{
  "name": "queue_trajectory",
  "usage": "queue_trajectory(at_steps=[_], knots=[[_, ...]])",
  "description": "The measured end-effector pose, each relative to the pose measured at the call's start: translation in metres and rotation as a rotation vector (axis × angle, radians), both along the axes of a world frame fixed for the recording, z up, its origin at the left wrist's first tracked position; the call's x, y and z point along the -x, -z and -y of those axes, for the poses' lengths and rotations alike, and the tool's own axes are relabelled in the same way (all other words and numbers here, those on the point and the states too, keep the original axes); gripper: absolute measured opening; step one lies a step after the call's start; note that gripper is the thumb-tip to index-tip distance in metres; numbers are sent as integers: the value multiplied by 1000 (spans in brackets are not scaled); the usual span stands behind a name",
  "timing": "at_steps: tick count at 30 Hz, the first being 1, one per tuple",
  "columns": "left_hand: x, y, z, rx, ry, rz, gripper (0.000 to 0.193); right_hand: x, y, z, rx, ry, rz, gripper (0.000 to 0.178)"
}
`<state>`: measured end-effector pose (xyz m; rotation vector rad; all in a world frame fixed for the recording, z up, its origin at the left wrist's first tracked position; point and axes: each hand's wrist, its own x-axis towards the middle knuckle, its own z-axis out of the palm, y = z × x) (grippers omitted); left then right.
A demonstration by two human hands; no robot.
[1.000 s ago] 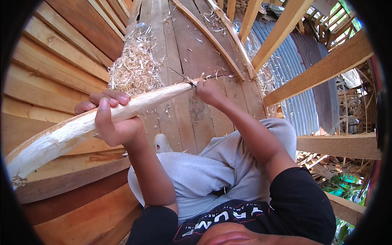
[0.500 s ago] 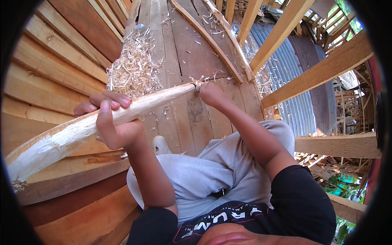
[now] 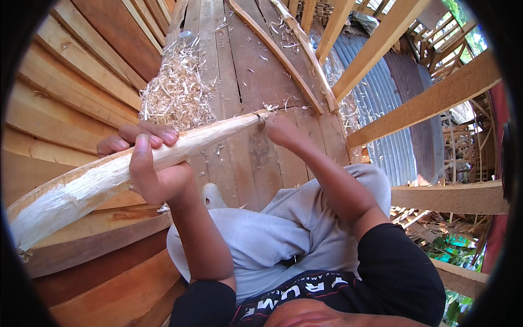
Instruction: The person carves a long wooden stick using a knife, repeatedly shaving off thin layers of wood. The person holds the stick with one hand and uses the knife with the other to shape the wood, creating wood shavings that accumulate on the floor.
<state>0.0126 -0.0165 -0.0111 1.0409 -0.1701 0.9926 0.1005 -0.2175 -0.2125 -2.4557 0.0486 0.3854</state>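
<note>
A long, pale, peeled wooden pole [image 3: 212, 133] slants across in front of me, thick at the lower left and thin toward the middle. My left hand [image 3: 158, 161] grips it from below, the thumb on the near side and the fingers over the far side. At the thin end, my right hand [image 3: 281, 131] is a closed fist, slightly blurred. Something small and dark shows between that fist and the wood, but its kind is hidden. Curled shavings [image 3: 269, 108] cling by the pole's tip.
A heap of wood shavings [image 3: 177, 90] lies on the plank floor [image 3: 245, 158]. Stacked boards [image 3: 71, 103] line the left side. Two long strips, including a brown one [image 3: 278, 52], lie ahead. Wooden rails [image 3: 425, 98] stand at the right, with corrugated metal sheets [image 3: 387, 109] beyond.
My right fist has shifted very slightly at the pole's thin end and is more blurred. The left hand keeps its grip, and the pole stays almost in place.
</note>
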Motion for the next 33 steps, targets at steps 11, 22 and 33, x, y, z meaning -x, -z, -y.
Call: queue_trajectory(at_steps=[11, 22, 33], knots=[[-2, 3, -2, 23, 61, 54, 21, 9, -38, -10, 22, 0, -51, 49], [0, 1, -3, 52, 81, 52, 23, 19, -43, -13, 0, -8, 61, 46], [-1, 0, 0, 60, 27, 44, 23, 7, -7, -4, -35, -36, 69, 48]])
